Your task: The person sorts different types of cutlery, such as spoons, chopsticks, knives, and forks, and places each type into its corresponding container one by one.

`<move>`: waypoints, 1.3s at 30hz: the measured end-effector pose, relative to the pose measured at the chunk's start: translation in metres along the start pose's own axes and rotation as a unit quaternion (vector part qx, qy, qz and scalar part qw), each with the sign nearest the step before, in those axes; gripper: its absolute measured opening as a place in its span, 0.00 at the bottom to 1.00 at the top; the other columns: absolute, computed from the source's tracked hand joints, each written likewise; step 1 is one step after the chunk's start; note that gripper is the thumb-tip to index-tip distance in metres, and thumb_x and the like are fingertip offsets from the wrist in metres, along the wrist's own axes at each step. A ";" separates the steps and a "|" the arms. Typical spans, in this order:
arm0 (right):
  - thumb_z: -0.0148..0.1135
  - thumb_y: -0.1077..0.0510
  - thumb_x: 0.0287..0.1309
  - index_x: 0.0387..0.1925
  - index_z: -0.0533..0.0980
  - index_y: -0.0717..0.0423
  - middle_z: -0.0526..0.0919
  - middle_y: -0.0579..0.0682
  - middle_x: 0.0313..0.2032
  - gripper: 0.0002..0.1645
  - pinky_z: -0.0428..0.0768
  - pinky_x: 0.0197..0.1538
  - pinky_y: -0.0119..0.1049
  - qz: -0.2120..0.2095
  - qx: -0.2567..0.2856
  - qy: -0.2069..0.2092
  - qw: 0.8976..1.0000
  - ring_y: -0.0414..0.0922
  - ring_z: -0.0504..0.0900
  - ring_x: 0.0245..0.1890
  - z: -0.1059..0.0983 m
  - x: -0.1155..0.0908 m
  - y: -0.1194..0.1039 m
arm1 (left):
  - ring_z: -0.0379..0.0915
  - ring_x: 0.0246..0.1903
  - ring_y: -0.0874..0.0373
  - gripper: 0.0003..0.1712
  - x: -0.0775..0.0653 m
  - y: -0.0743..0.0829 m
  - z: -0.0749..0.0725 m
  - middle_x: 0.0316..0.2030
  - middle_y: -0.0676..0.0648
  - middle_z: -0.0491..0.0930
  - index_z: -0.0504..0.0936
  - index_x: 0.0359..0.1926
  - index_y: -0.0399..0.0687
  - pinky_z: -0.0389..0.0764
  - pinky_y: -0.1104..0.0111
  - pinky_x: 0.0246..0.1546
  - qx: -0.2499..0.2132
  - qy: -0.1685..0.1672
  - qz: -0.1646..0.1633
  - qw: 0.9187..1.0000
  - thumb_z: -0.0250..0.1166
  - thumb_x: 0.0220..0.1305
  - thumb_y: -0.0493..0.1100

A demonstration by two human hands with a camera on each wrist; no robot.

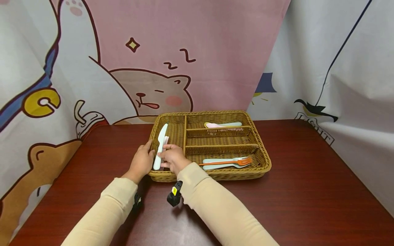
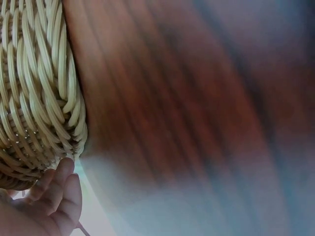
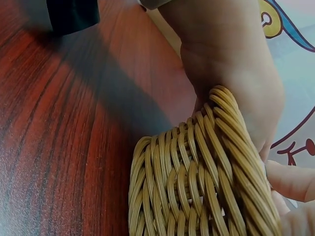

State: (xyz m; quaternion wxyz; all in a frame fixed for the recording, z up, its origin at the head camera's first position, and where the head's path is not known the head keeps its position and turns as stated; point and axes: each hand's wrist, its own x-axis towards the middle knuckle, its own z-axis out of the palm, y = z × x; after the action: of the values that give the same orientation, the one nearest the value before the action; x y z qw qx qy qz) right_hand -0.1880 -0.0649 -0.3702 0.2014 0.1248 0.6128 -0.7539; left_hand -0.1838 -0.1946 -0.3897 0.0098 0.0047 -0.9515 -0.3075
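A brown wicker basket [image 1: 212, 176] with several compartments stands on the table. In its left compartment lies a pale mint-white knife [image 1: 162, 136], blade toward the back, next to other pale utensils [image 1: 166, 139] that are partly covered. My right hand [image 1: 174, 158] reaches over the front rim, its fingers pinching the knife near the handle. At the left side my left hand [image 1: 142, 162] holds the basket's rim, with fingers [image 2: 61, 189] against the outer wall in the left wrist view. The right wrist view shows the front rim [image 3: 241, 162]; the knife is hidden there.
An orange fork [image 1: 243, 161] lies with pale mint utensils [image 1: 215, 167] in the front right compartment. Pink and mint utensils [image 1: 223, 125] lie in the back one. The dark red table [image 1: 307, 184] surrounds the basket; a printed curtain [image 1: 227, 54] hangs behind it.
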 end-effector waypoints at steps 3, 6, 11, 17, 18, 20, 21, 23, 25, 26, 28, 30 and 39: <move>0.61 0.72 0.59 0.57 0.72 0.63 0.80 0.58 0.45 0.23 0.82 0.47 0.45 0.001 -0.002 0.000 1.000 0.51 0.82 0.45 0.000 0.000 0.000 | 0.64 0.61 0.34 0.30 0.000 0.000 0.000 0.62 0.27 0.63 0.52 0.74 0.35 0.65 0.46 0.61 0.000 -0.001 0.000 1.000 0.45 0.75 0.39; 0.60 0.72 0.59 0.56 0.72 0.64 0.79 0.60 0.46 0.23 0.81 0.49 0.46 0.001 -0.005 0.002 1.000 0.52 0.81 0.46 0.001 0.000 0.001 | 0.63 0.61 0.34 0.30 -0.001 0.000 -0.001 0.63 0.28 0.63 0.52 0.74 0.35 0.65 0.46 0.61 0.000 -0.003 -0.002 1.000 0.45 0.76 0.40; 0.57 0.77 0.56 0.55 0.72 0.68 0.79 0.60 0.42 0.23 0.81 0.49 0.49 -0.008 0.000 0.005 1.000 0.51 0.81 0.43 0.002 0.000 0.003 | 0.64 0.61 0.35 0.31 -0.001 0.001 -0.001 0.62 0.28 0.63 0.52 0.74 0.36 0.65 0.46 0.61 0.000 -0.002 -0.002 1.000 0.45 0.76 0.40; 0.53 0.80 0.54 0.55 0.71 0.70 0.74 0.54 0.29 0.25 0.81 0.48 0.50 -0.014 0.005 0.003 1.000 0.45 0.76 0.31 0.004 0.001 0.004 | 0.65 0.60 0.34 0.30 -0.001 0.000 0.000 0.62 0.27 0.64 0.53 0.74 0.35 0.65 0.46 0.61 0.005 0.004 -0.001 1.000 0.46 0.75 0.40; 0.53 0.80 0.54 0.56 0.70 0.70 0.73 0.53 0.28 0.26 0.81 0.49 0.50 -0.012 0.002 0.002 1.000 0.45 0.76 0.31 0.004 0.001 0.004 | 0.64 0.60 0.35 0.30 0.000 0.000 0.000 0.62 0.28 0.64 0.53 0.74 0.36 0.65 0.47 0.61 0.004 0.003 -0.002 1.000 0.46 0.75 0.40; 0.53 0.80 0.54 0.56 0.71 0.70 0.75 0.54 0.28 0.26 0.81 0.48 0.49 -0.013 0.000 0.003 1.000 0.45 0.77 0.31 0.003 0.000 0.004 | 0.64 0.61 0.35 0.30 0.000 0.000 0.000 0.62 0.27 0.64 0.53 0.74 0.36 0.65 0.47 0.61 0.004 0.003 -0.002 1.000 0.46 0.75 0.40; 0.54 0.79 0.54 0.56 0.71 0.70 0.75 0.54 0.29 0.26 0.81 0.48 0.48 -0.014 -0.003 0.002 1.000 0.45 0.77 0.32 0.003 0.000 0.004 | 0.64 0.61 0.35 0.30 0.000 0.000 0.000 0.62 0.27 0.64 0.53 0.74 0.36 0.65 0.47 0.62 0.004 0.002 -0.002 1.000 0.46 0.75 0.40; 0.54 0.79 0.55 0.56 0.71 0.69 0.77 0.56 0.31 0.25 0.82 0.47 0.47 -0.014 -0.003 0.002 1.000 0.46 0.79 0.34 0.003 -0.001 0.003 | 0.64 0.61 0.35 0.30 0.000 0.000 0.000 0.62 0.28 0.64 0.53 0.74 0.35 0.65 0.47 0.62 0.004 0.003 -0.003 1.000 0.46 0.75 0.40; 0.54 0.78 0.56 0.57 0.71 0.69 0.80 0.57 0.33 0.25 0.82 0.47 0.46 -0.015 -0.005 -0.002 1.000 0.47 0.80 0.37 0.002 -0.002 0.003 | 0.64 0.60 0.35 0.30 0.000 0.000 0.000 0.62 0.27 0.64 0.54 0.74 0.35 0.65 0.47 0.62 0.004 0.004 -0.003 1.000 0.46 0.75 0.40; 0.54 0.78 0.56 0.57 0.71 0.69 0.80 0.58 0.35 0.25 0.82 0.48 0.46 -0.016 -0.006 -0.004 1.000 0.48 0.81 0.38 0.002 -0.002 0.003 | 0.65 0.60 0.35 0.30 0.000 -0.001 0.000 0.62 0.28 0.64 0.54 0.73 0.35 0.65 0.47 0.61 0.003 0.005 -0.003 1.000 0.46 0.75 0.40; 0.55 0.76 0.58 0.58 0.71 0.69 0.82 0.60 0.38 0.25 0.81 0.48 0.46 -0.019 -0.007 -0.007 1.000 0.50 0.81 0.42 0.001 -0.003 0.002 | 0.65 0.60 0.35 0.30 0.000 -0.001 0.000 0.62 0.27 0.65 0.54 0.73 0.35 0.65 0.47 0.61 0.005 0.006 0.000 1.000 0.46 0.75 0.40; 0.55 0.75 0.59 0.59 0.71 0.69 0.82 0.61 0.41 0.24 0.81 0.49 0.46 -0.024 -0.011 -0.010 1.000 0.51 0.81 0.44 0.000 -0.004 0.001 | 0.65 0.60 0.35 0.30 0.000 -0.001 0.000 0.61 0.27 0.65 0.54 0.73 0.35 0.65 0.47 0.61 0.005 0.006 0.003 1.000 0.46 0.75 0.40; 0.60 0.72 0.58 0.55 0.74 0.67 0.81 0.56 0.38 0.22 0.83 0.44 0.43 -0.072 -0.024 -0.028 0.997 0.49 0.83 0.41 -0.010 -0.016 -0.002 | 0.65 0.59 0.34 0.30 0.000 -0.001 -0.001 0.60 0.27 0.66 0.55 0.73 0.34 0.65 0.46 0.61 0.007 0.016 0.011 1.000 0.47 0.74 0.38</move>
State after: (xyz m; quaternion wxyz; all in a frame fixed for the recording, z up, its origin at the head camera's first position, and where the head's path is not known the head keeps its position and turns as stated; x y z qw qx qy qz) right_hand -0.1753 -0.0521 -0.3637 0.1665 0.0546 0.6320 -0.7549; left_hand -0.1837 -0.1955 -0.3894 0.0280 -0.0006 -0.9532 -0.3011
